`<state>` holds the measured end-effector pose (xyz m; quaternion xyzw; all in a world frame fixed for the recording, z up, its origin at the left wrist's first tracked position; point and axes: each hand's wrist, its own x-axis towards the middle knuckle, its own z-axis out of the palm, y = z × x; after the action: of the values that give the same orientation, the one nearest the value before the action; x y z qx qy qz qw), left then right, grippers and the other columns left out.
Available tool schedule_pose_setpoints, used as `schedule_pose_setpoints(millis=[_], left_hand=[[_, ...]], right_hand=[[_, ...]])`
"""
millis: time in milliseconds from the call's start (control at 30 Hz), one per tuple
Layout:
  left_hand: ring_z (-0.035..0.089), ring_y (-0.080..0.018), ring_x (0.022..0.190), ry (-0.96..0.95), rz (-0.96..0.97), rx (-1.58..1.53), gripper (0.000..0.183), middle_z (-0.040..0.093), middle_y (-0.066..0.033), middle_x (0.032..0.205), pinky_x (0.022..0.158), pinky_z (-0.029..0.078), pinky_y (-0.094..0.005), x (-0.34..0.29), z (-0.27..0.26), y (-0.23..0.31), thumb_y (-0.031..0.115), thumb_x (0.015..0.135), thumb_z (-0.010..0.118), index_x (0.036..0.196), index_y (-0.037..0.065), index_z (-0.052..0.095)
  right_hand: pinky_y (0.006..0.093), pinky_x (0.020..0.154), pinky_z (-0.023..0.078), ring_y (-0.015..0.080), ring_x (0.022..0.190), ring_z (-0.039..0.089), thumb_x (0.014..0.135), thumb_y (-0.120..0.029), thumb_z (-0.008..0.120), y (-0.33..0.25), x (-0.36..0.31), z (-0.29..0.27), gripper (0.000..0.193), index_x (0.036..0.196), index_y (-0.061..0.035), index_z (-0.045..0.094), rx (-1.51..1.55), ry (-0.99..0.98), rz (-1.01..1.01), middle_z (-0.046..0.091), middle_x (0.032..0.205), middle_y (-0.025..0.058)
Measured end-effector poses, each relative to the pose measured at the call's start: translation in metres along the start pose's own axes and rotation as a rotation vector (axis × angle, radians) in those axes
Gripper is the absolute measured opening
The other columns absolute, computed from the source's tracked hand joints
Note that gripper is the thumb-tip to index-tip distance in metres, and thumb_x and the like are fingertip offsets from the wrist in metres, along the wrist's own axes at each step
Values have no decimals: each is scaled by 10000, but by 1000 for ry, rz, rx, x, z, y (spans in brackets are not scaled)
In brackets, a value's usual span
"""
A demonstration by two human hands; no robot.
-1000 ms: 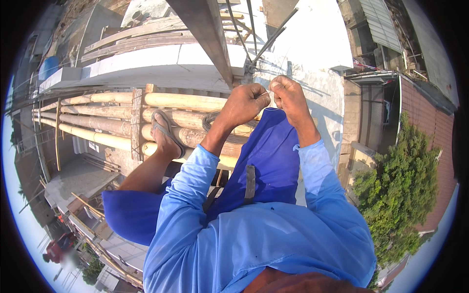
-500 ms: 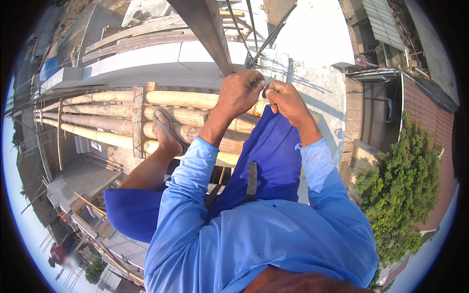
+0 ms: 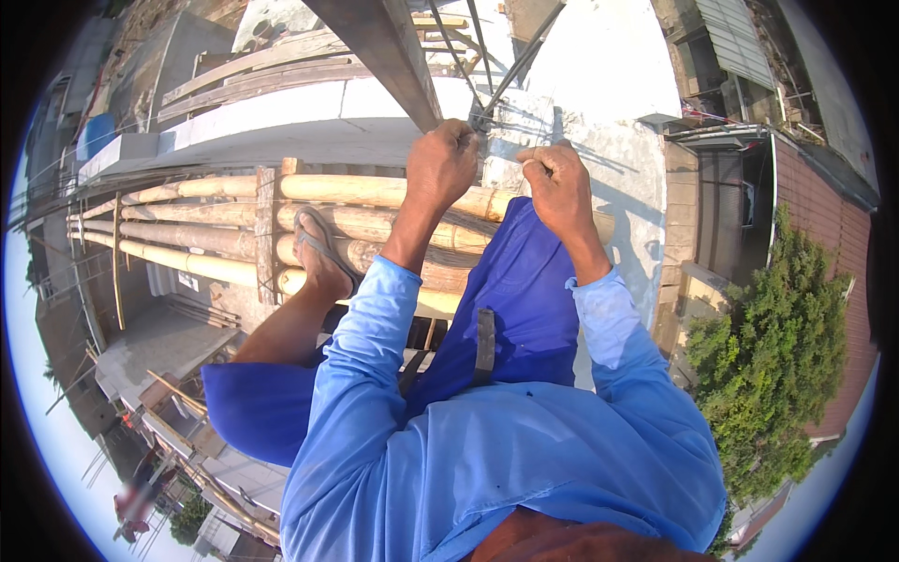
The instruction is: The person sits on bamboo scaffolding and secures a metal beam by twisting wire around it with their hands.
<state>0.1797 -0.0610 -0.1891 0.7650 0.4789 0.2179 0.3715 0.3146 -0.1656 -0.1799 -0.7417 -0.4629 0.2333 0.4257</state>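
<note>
My left hand (image 3: pixel 442 167) is raised above the bamboo poles (image 3: pixel 365 192), near the lower end of a brown post (image 3: pixel 389 56). Its fingers are closed in a pinch. My right hand (image 3: pixel 562 192) is held a short way to the right, over my knee in blue trousers (image 3: pixel 524 281), with thumb and finger pressed together. A gap separates the two hands. Whatever they pinch, perhaps something thin, is too small to make out. Just beyond the hands, dark rods (image 3: pixel 520 70) meet at a pale concrete block (image 3: pixel 524 122).
My sandalled foot (image 3: pixel 320 258) rests on the poles beside a wooden crosspiece (image 3: pixel 266 234). A white concrete ledge (image 3: pixel 272 122) runs behind them, with planks (image 3: pixel 272 75) beyond. A drop lies to the left. A tree (image 3: pixel 773 337) and reddish roof (image 3: pixel 833 281) are lower right.
My hands, close together before, have moved apart. The left hand went left and slightly up; the right went slightly right. Both stay closed.
</note>
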Motion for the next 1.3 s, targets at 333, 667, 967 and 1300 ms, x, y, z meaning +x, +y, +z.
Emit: schedule_pose_setpoints(millis=[333,667,967,1300], left_hand=[[543,-96,644,-247,-189,-467,211,635,-65,726,596,450,-270,1,-9,20,129,780,624,897,-42,662],[511,-84,522,-542,-304,-678,144,591,-52,646,454,382,-219,-12,-24,37,81,791,629,878,-30,657],[517,-75,555,-356,-211,-602,127,614,-50,685,470,393,-210,-9,-20,26,66,792,633,867,-34,656],[450,-50,518,-325,-318,-640,81,575,-18,654,429,317,-189,-6,-17,23,82,790,659,806,8,632]], right_hand=[[369,590,413,247,638,510,758,-137,527,-12,-23,19,190,707,45,543,115,-299,103,510,688,162],[271,669,441,125,780,514,887,-244,390,5,3,15,326,1074,-5,508,977,-292,198,541,885,59],[252,645,439,78,706,508,832,-177,551,1,2,18,236,987,-8,497,775,-339,128,533,769,26],[282,651,438,107,731,508,826,-137,594,5,-2,20,195,905,36,551,592,-440,106,581,809,68]])
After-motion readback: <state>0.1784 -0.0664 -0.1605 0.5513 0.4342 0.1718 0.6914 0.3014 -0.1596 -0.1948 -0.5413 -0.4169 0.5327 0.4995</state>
